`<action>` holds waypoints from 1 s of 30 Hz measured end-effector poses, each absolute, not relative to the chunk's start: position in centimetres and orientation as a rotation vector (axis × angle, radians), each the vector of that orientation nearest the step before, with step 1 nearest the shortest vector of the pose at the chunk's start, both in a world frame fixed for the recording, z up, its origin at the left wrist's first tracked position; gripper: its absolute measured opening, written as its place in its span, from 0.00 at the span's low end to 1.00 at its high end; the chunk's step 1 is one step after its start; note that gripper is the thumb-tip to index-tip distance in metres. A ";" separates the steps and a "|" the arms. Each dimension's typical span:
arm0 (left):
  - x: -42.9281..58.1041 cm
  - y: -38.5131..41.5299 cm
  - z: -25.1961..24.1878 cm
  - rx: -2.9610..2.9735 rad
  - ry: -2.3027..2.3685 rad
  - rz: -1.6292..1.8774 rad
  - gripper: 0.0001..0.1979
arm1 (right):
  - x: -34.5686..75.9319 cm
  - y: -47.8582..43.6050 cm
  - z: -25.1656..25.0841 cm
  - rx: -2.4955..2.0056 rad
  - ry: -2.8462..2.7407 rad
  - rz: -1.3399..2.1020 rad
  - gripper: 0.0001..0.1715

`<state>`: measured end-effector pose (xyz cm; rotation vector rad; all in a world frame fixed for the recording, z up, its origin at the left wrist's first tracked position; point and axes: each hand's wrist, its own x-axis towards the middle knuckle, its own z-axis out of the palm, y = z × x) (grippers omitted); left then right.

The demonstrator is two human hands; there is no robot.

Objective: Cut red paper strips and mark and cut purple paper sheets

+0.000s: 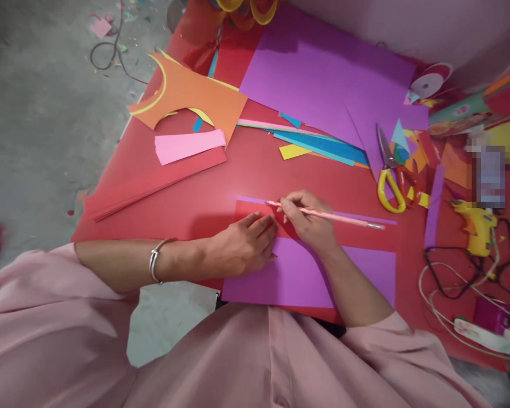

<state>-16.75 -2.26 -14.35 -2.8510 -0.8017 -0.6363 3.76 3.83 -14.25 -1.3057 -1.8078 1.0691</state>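
Observation:
My right hand (308,221) pinches a pink pencil (344,219) near its point, which rests by the top edge of a red paper strip (357,236). Beneath the strip lies a purple paper sheet (365,272), showing as a thin line above it and a wide band below. My left hand (246,243) lies flat across the strip and the sheet, fingers stretched toward the pencil tip. Its fingertips are close to my right hand.
Scissors (390,170), a yellow glue gun (476,226) and tangled cords lie to the right. Further back are a large purple sheet (323,73), blue strips (323,144) and an orange cut-out (199,93). Pink strips (191,145) and red strips (153,184) lie left, near the table's edge.

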 end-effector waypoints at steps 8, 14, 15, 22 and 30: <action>-16.6 -2.2 -14.9 -2.874 -0.828 -0.649 0.15 | 3.8 3.9 -14.5 -1.331 -1.874 1.005 0.16; -16.6 -2.3 -15.0 -2.877 -0.822 -0.588 0.13 | 3.7 3.8 -14.5 -1.334 -1.872 1.022 0.16; -16.6 -2.3 -15.0 -2.875 -0.823 -0.582 0.13 | 3.7 3.8 -14.4 -1.334 -1.875 1.024 0.16; -16.6 -2.4 -15.2 -2.926 -0.833 -0.612 0.13 | 3.8 3.9 -14.5 -1.332 -1.908 0.987 0.15; -16.6 -2.3 -14.9 -2.911 -0.829 -0.599 0.15 | 3.8 3.9 -14.7 -1.346 -1.875 1.007 0.16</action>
